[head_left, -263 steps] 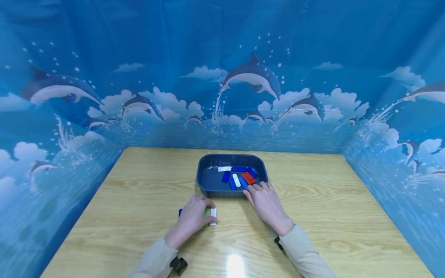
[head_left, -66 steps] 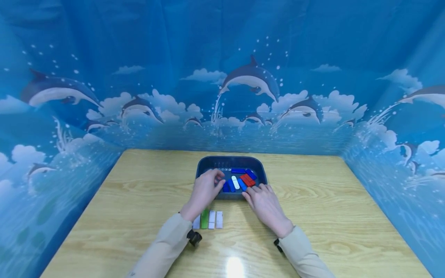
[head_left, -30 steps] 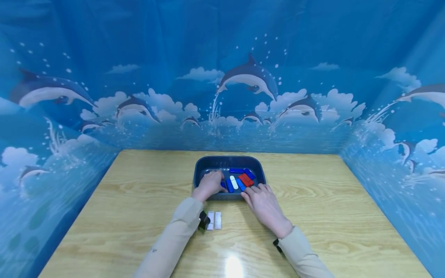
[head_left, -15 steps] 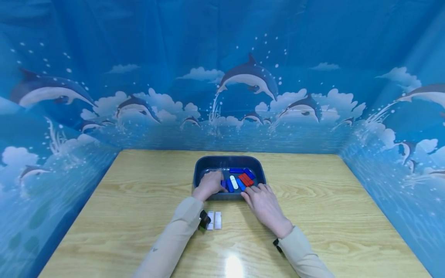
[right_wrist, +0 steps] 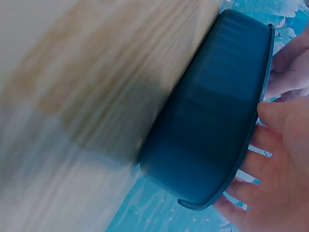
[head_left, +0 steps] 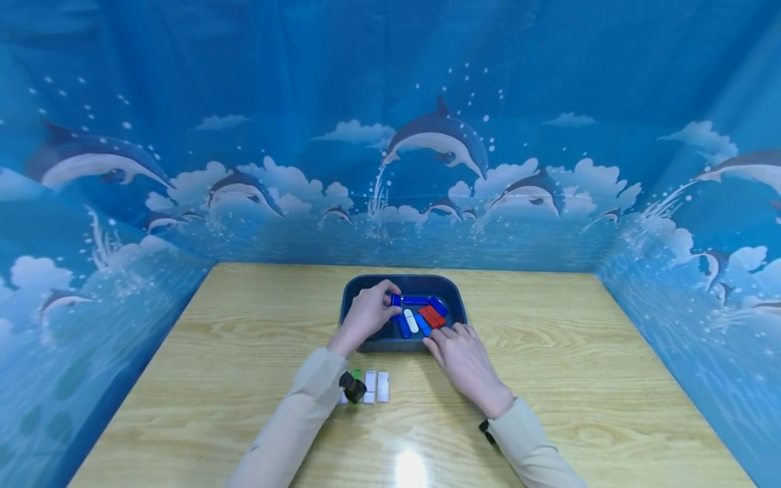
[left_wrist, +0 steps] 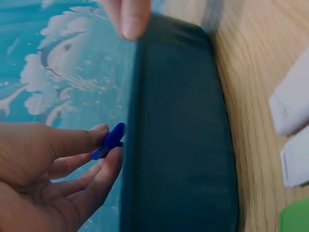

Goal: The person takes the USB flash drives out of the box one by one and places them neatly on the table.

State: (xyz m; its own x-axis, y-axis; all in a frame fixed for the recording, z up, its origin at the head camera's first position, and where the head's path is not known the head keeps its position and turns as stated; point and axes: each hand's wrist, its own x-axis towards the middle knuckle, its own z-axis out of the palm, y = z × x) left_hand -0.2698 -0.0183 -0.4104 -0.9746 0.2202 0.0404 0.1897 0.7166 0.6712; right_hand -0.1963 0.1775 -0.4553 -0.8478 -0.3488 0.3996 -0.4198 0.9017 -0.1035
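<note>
My left hand [head_left: 366,313] pinches a blue USB stick [head_left: 396,299] between thumb and fingertips over the left part of the dark blue tray [head_left: 396,346]. In the left wrist view the held blue stick [left_wrist: 113,140] shows just past the tray's rim. My right hand [head_left: 466,359] holds the near right rim, fingers over the edge and thumb at the rim. Inside the tray lie several more blue sticks [head_left: 416,300], a white stick [head_left: 411,321] and red ones [head_left: 432,316] side by side.
On the wooden table in front of the tray, white sticks [head_left: 382,387] and a green one [head_left: 356,373] stand in a row, partly hidden by my left wrist camera [head_left: 352,388]. A dolphin-printed curtain [head_left: 293,135] encloses the table's back and sides.
My left hand has risen from the tray's left side with a blue stick. Earlier, another white stick joined the table row, and the capped white one left the tray. My right hand stays put.
</note>
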